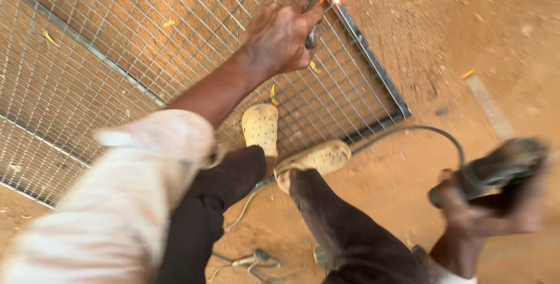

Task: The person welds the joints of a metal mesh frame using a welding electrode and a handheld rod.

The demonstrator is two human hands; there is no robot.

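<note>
Left hand on rod at mesh panel, right hand on grinder.
Left grip closed round the rod, tip glowing at the frame's top corner; right grip wraps the blurred grinder held off w/ cable trailing. 2 feet in pale clogs on the mesh edge. Looks like mid-weld; next needs a steady tip.

My right hand and the dark power tool it grips are motion-blurred. The grey wire-mesh panel runs off the top and left edges. My left fingers hide most of a small grey tool.
</note>
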